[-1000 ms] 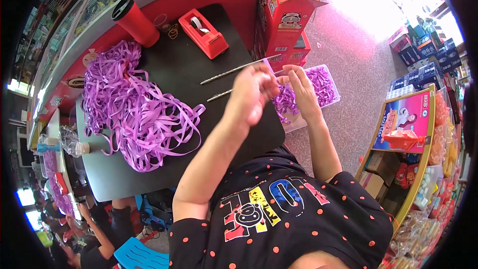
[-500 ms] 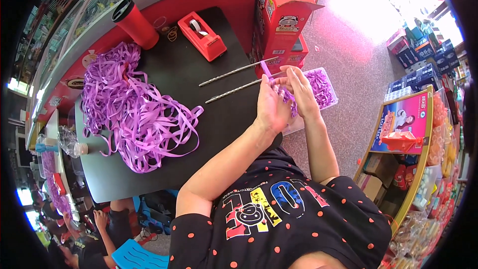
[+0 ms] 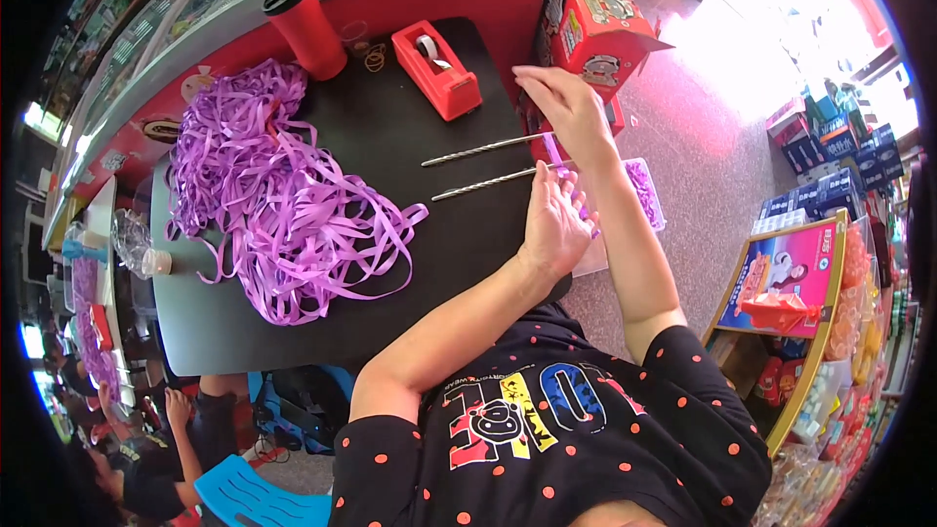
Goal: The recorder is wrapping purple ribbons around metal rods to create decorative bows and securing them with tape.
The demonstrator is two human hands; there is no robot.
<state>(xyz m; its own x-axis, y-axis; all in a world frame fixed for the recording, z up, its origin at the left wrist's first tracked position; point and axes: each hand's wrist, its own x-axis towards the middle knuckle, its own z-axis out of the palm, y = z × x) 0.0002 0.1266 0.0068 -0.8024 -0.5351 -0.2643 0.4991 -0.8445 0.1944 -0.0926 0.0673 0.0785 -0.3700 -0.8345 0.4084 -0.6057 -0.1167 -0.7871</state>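
Two slim twisted metal rods (image 3: 478, 151) lie side by side, pointing left over the dark table. A short band of purple ribbon (image 3: 552, 150) spans them near their right ends. My left hand (image 3: 554, 224) is palm up just below that band, fingers curled, with bits of purple ribbon showing among them. Above and to the right, my right hand (image 3: 571, 112) is raised, its fingers stretched to the left and nothing visible in them. To the left lies a big tangled heap of purple ribbon (image 3: 293, 205). Behind my right forearm is a clear tub of small purple pieces (image 3: 642, 190).
A red tape dispenser (image 3: 439, 73) and a red tumbler (image 3: 310, 34) stand at the table's (image 3: 390, 332) far side, near rubber bands (image 3: 374, 59). Red cartons (image 3: 600, 24) stand beyond my right hand. A display shelf (image 3: 781, 283) is at right, a blue stool (image 3: 259, 496) lower left.
My right hand has come away from my left, rising with its fingers stretched out. The ribbon band across the rods is now more exposed. The whole view has shifted slightly.
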